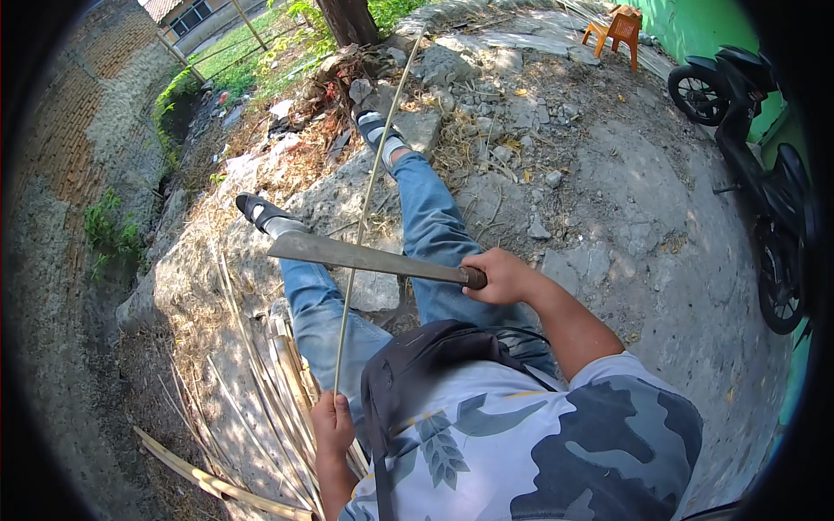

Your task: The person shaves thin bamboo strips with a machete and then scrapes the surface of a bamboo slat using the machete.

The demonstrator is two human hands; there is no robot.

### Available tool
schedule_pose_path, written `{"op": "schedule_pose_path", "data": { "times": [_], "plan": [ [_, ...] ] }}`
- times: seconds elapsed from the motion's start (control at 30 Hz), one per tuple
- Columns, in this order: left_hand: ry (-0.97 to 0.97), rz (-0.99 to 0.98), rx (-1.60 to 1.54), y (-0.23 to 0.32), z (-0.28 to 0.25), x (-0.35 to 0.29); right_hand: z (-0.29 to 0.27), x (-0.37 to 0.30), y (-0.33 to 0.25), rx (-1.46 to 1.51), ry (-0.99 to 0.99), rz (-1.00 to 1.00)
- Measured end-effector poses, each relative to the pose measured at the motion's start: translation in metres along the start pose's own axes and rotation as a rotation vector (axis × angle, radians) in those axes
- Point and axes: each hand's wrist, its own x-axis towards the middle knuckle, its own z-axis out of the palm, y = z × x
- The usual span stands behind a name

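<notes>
My right hand (499, 276) is closed around the short dark handle of a machete (369, 259). Its broad grey blade points left across my legs and crosses a long thin strip, which looks like bamboo (368, 195). My left hand (333, 424) grips the near end of that strip, low beside my left hip. From there the strip runs up and away between my feet, its far end close to the tree trunk. Whether the blade touches the strip or only passes over it, I cannot tell.
Several pale split strips (291, 373) lie on the ground at my left, by a thicker curved piece (213, 484). A brick wall (113, 95) stands left. A tree trunk (349, 22) rises ahead, among rocks. An orange plastic chair (618, 33) and a black motorbike (751, 165) stand right.
</notes>
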Motion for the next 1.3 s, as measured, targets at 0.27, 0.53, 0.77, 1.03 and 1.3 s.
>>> {"op": "schedule_pose_path", "data": {
  "times": [0.27,0.53,0.77,1.03,1.3],
  "plan": [
    [-0.020,-0.018,-0.007,0.004,-0.001,0.006,0.016,0.005,0.002,-0.206,0.013,-0.094],
    [0.011,0.022,0.007,-0.006,0.003,0.007,0.016,0.008,-0.002,-0.207,0.041,-0.124],
    [-0.002,0.009,0.030,-0.004,0.004,0.007,0.013,0.003,0.002,-0.224,-0.023,-0.082],
    [-0.004,0.014,-0.001,-0.006,0.005,0.004,0.014,0.005,0.003,-0.246,-0.054,-0.078],
    [-0.019,-0.027,0.004,0.000,0.006,0.004,0.016,0.004,0.008,-0.167,0.028,-0.020]
  ]
}}
